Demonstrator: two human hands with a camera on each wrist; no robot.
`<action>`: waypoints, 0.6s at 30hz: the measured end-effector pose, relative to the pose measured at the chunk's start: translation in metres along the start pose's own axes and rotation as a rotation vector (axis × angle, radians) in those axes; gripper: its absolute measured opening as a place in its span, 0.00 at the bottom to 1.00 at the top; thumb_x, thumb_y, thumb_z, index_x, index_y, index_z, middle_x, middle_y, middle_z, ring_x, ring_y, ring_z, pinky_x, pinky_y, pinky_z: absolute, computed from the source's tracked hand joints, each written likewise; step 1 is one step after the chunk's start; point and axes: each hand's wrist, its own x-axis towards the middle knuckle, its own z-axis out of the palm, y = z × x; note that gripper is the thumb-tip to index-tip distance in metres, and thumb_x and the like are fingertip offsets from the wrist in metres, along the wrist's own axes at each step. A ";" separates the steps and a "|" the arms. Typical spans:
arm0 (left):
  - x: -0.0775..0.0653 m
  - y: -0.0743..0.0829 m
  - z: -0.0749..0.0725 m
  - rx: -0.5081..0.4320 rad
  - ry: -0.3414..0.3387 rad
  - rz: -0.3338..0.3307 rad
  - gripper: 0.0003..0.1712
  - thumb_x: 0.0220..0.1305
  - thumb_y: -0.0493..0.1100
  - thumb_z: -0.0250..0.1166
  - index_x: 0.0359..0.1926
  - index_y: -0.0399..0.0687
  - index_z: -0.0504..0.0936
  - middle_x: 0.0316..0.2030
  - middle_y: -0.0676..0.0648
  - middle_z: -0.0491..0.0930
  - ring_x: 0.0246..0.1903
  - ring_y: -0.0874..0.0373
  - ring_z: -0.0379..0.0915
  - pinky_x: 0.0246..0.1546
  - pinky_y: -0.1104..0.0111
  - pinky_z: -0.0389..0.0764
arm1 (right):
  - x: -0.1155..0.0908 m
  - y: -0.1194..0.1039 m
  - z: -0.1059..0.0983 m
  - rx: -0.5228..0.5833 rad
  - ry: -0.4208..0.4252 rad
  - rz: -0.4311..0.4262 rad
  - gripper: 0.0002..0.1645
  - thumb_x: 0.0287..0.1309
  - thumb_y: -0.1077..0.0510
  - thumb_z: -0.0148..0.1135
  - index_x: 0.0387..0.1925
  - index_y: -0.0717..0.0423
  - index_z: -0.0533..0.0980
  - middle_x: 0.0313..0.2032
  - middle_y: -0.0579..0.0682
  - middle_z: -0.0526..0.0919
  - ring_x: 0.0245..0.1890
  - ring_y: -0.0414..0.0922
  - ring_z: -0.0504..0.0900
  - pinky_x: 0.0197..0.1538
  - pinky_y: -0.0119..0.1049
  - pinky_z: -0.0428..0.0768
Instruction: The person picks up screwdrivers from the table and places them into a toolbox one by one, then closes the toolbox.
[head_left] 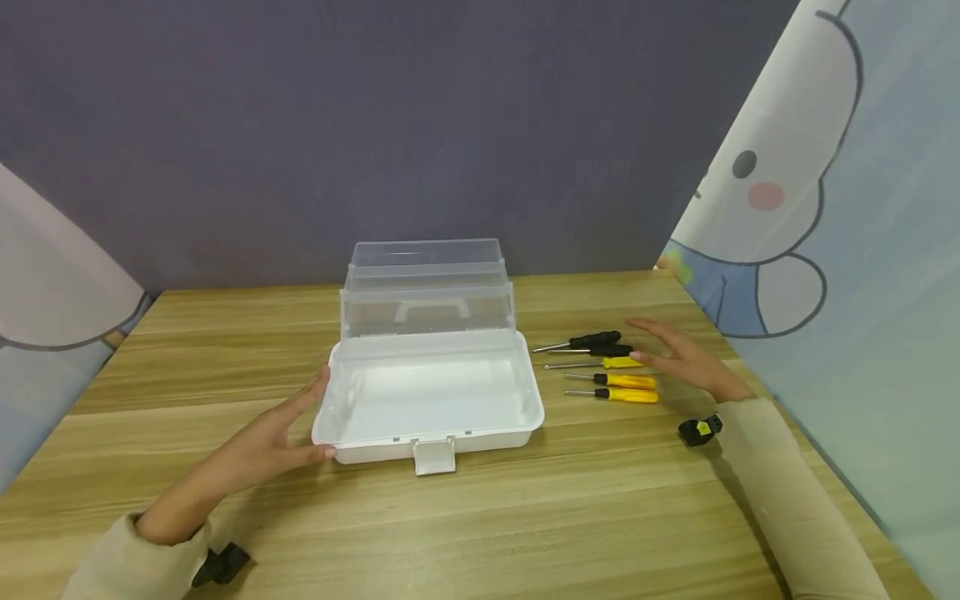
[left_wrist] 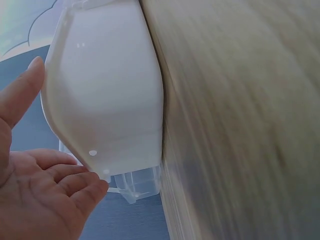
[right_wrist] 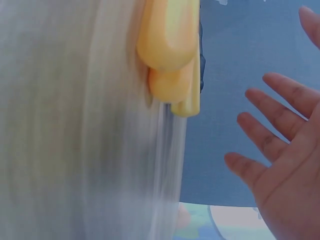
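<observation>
A white plastic tool box (head_left: pixel 442 400) stands on the table with its clear lid (head_left: pixel 427 292) raised and its inside bare. My left hand (head_left: pixel 262 446) touches the box's left end, thumb at the front corner and fingers along the side; in the left wrist view the fingers lie at the rim of the white box wall (left_wrist: pixel 105 90). To the right of the box lie several screwdrivers in a column: two with black handles (head_left: pixel 596 339) and three with yellow handles (head_left: pixel 633 382). My right hand (head_left: pixel 686 362) hovers by their handle ends, fingers spread, holding nothing.
The wooden table (head_left: pixel 480 533) runs back to a dark grey partition (head_left: pixel 420 125). Cartoon-printed curtains (head_left: pixel 847 250) border both sides. A small black wrist device (head_left: pixel 699 430) hangs under the right sleeve, another (head_left: pixel 221 564) under the left. The box's white latch (head_left: pixel 434 457) hangs down in front.
</observation>
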 end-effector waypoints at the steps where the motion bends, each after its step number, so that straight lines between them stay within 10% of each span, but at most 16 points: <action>1: 0.000 0.000 0.000 0.002 -0.001 -0.001 0.56 0.56 0.44 0.69 0.74 0.44 0.40 0.70 0.28 0.41 0.66 0.26 0.38 0.54 0.93 0.42 | -0.001 0.001 0.000 0.007 0.000 0.011 0.35 0.66 0.54 0.55 0.70 0.53 0.57 0.69 0.63 0.56 0.67 0.67 0.53 0.57 0.69 0.57; 14: 0.000 -0.001 0.000 0.013 0.003 0.007 0.55 0.56 0.43 0.69 0.74 0.43 0.41 0.71 0.31 0.41 0.66 0.28 0.39 0.54 0.92 0.43 | -0.007 0.007 0.003 0.085 -0.022 -0.008 0.34 0.62 0.58 0.59 0.67 0.60 0.62 0.68 0.62 0.60 0.68 0.62 0.54 0.63 0.65 0.52; 18: 0.000 -0.002 0.000 0.003 0.000 -0.009 0.55 0.57 0.44 0.69 0.74 0.44 0.41 0.71 0.31 0.41 0.66 0.27 0.38 0.53 0.93 0.43 | -0.009 0.006 0.003 0.054 -0.034 -0.042 0.33 0.61 0.59 0.61 0.66 0.61 0.64 0.66 0.60 0.64 0.66 0.58 0.59 0.68 0.47 0.56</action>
